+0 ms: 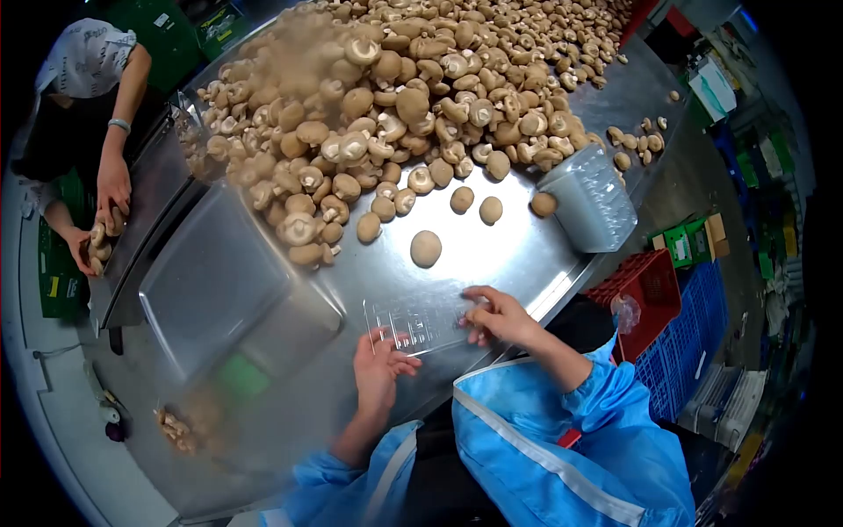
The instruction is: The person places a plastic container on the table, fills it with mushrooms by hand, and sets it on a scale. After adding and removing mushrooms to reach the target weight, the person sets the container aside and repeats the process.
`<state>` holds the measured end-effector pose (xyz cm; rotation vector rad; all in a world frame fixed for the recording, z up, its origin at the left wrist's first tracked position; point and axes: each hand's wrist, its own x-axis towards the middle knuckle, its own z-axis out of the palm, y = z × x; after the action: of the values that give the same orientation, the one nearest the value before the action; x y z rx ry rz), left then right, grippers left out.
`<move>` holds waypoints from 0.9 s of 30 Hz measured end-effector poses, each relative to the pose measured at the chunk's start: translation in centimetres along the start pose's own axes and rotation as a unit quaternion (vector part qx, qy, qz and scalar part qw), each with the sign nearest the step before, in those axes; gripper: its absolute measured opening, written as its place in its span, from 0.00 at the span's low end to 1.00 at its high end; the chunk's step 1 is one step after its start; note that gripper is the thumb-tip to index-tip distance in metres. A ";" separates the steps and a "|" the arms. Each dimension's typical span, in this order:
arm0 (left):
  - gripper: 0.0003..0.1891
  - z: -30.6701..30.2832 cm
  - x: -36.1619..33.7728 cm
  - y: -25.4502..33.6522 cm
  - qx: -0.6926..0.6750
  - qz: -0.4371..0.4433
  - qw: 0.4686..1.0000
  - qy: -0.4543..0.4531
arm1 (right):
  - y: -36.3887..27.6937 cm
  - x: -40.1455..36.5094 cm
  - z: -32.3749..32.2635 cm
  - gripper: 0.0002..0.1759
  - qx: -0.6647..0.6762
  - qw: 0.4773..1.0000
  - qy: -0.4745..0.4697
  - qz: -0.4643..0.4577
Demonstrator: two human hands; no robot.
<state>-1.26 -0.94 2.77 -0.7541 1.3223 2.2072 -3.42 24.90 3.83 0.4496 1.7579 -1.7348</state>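
A clear plastic tray [415, 327] with a ribbed bottom is between my hands at the table's near edge. My left hand [379, 369] grips its left near corner, fingers curled at the rim. My right hand [500, 320] has its fingers bent around the tray's right end. Just beyond the tray, a single large brown mushroom [426, 249] lies on the steel table [492, 263]. Behind it rises a big heap of mushrooms [413, 105], some with caps up and some with pale stems showing.
A stack of clear trays [590, 200] stands at the right table edge. To the left is a large translucent bin [215, 281]. Another person's hands [112, 189] hold mushrooms at far left. Red crate [645, 294] and blue crate [694, 325] sit low on the right.
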 end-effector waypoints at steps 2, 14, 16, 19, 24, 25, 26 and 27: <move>0.21 0.5 0.2 -1.0 -0.062 -0.051 0.996 0.037 | 0.7 0.0 1.4 0.28 0.026 0.999 0.024 0.029; 0.20 3.2 16.1 8.0 -0.084 0.050 0.991 0.095 | -7.3 16.9 2.1 0.26 0.037 0.986 0.154 -0.056; 0.18 4.5 18.4 9.9 -0.118 0.105 0.982 0.107 | -8.9 19.3 2.3 0.24 0.059 0.988 0.136 -0.048; 0.17 5.0 22.0 12.6 -0.119 0.153 0.972 0.129 | -10.8 22.0 2.3 0.19 0.056 0.985 0.131 -0.098; 0.11 5.3 21.0 11.1 -0.075 0.182 0.969 0.150 | -9.5 21.3 2.6 0.15 0.078 0.977 0.152 -0.126; 0.12 5.4 20.0 10.3 -0.065 0.171 0.971 0.151 | -9.1 20.3 2.6 0.15 0.093 0.977 0.154 -0.119; 0.13 5.5 18.9 9.6 -0.058 0.161 0.974 0.152 | -8.8 19.2 2.6 0.15 0.106 0.976 0.155 -0.113; 0.14 5.6 18.0 8.8 -0.053 0.152 0.975 0.153 | -8.6 18.2 2.6 0.14 0.116 0.975 0.156 -0.109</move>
<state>-21.48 2.06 -1.21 -1.0250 1.5634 2.4923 -22.01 18.36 -0.98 0.6835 1.8814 -2.1340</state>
